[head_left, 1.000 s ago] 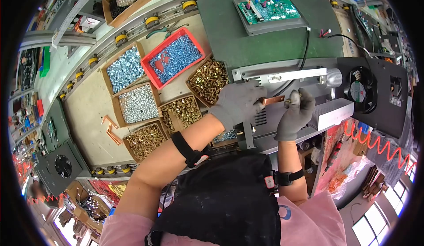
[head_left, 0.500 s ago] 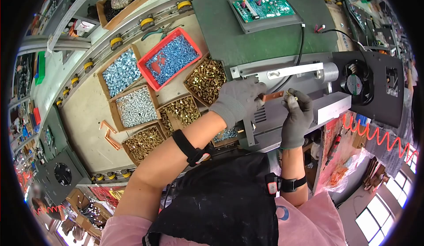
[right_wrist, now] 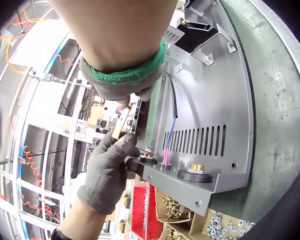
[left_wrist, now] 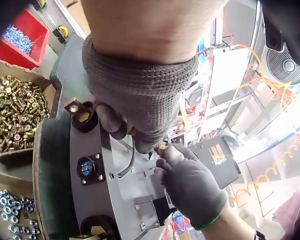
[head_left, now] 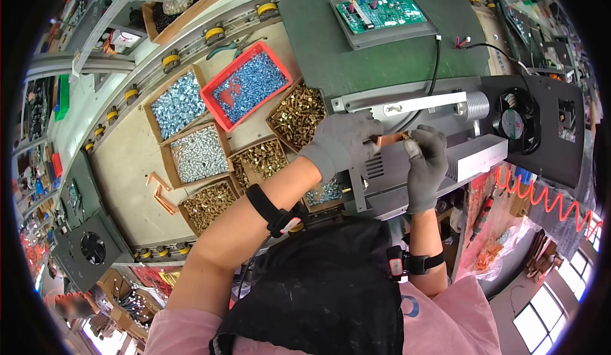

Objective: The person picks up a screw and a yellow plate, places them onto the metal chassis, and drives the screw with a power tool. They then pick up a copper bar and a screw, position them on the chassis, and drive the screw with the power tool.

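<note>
In the head view my gloved left hand [head_left: 344, 142] pinches a flat copper bar [head_left: 389, 139] with a bend-free stretch showing beyond the fingertips. My gloved right hand [head_left: 426, 167] holds a small brass-coloured bolt [head_left: 406, 136] between thumb and fingers, right at the bar's free end. The right wrist view shows the copper bar [right_wrist: 121, 122] rising from the left hand [right_wrist: 107, 172]; the right fingers are mostly hidden behind the wrist there. Both hands are over a grey metal chassis [right_wrist: 205, 100] with slots, a dark cable [right_wrist: 173, 95] and round black terminals [right_wrist: 195, 175].
Left of the chassis stand boxes of brass-coloured bolts [head_left: 298, 116], silver screws [head_left: 199, 152] and a red tray [head_left: 207, 97] of bluish screws. Loose copper bars [head_left: 162, 192] lie farther left. A green circuit board [head_left: 382, 12] sits behind; a fan panel [head_left: 534, 129] stands at right.
My right hand has turned more upright and brought the bolt against the end of the copper bar. The left hand keeps its grip on the bar in nearly the same place.
</note>
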A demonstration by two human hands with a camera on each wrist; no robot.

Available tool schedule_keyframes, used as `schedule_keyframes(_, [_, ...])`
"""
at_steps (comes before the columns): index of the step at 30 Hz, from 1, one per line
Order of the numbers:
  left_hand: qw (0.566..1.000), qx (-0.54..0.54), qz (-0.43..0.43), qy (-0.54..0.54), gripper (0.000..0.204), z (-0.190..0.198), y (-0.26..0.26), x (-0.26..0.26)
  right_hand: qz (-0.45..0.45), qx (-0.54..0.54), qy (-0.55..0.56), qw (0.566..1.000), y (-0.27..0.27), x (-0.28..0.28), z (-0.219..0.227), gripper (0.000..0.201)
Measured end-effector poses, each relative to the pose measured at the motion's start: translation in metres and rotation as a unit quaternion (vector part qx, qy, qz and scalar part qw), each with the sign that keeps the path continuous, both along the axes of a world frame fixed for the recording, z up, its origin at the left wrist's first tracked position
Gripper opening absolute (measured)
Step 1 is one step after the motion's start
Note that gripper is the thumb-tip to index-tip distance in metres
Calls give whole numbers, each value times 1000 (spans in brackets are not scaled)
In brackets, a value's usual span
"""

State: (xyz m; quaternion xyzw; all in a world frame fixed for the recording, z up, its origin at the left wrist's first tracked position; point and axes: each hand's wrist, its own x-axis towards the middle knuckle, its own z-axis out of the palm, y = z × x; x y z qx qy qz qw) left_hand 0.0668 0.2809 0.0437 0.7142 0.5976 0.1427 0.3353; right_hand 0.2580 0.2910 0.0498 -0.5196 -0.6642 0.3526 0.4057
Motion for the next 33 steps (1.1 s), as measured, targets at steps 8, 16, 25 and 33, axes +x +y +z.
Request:
schedule_keyframes(8, [998, 11, 31, -47, 30, -3, 0, -2, -24, -32, 11, 999, -10, -1, 16, 20])
schedule_keyframes(16, [999, 16, 32, -22, 28, -1, -3, 1, 1, 56, -56, 997, -8, -20, 10, 17])
schedule_keyframes(25, [999, -10, 41, -35, 25, 5, -4, 0, 35, 130, -115, 984, -3, -16, 1, 21])
schedule_keyframes(33, [997, -17, 54, -51, 28, 4, -7, 6, 90, 168, -159, 969, 10, -9, -6, 28])
